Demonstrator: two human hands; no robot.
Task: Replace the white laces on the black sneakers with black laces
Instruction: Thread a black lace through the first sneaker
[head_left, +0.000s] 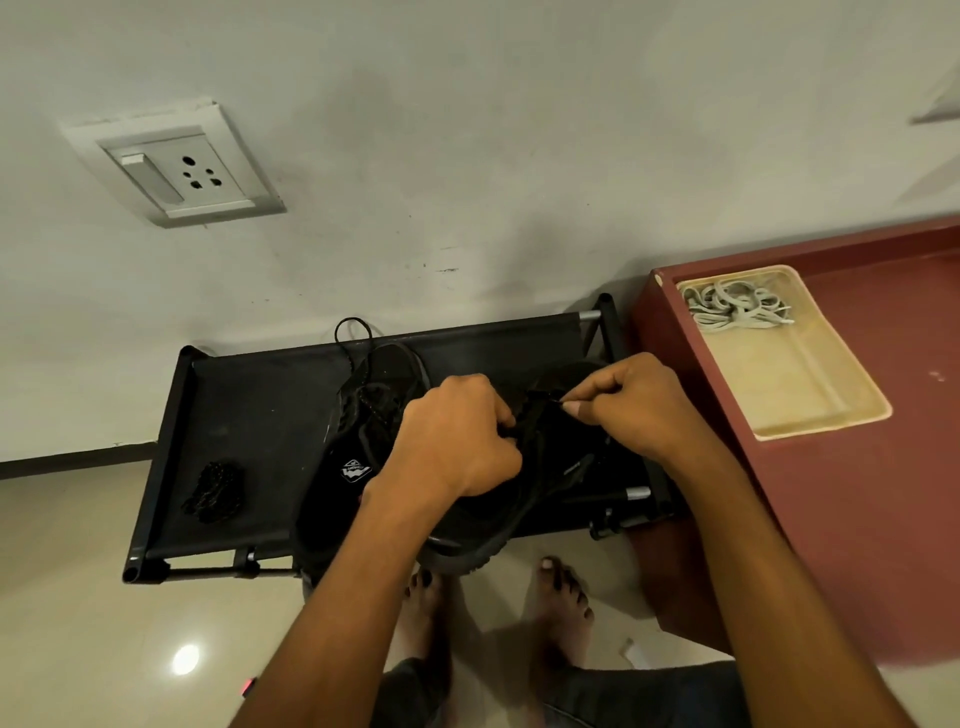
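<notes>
Two black sneakers lie on a black fabric rack (249, 415). The left sneaker (353, 447) carries a black lace whose loose end loops over the rack's far edge. My left hand (457, 441) grips the upper of the right sneaker (519, 499) around its eyelets. Just above that shoe's tongue, my right hand (628, 405) pinches the tip of a black lace (550, 402). A bundled spare black lace (215, 491) rests at the rack's left end. The white laces (732, 306) lie heaped in a beige tray (826, 415).
The tray sits on a maroon cabinet (831, 519) to the right of the rack. A wall with a socket plate (171, 166) stands right behind the rack. My bare feet (561, 603) are on the beige tiled floor just in front of it.
</notes>
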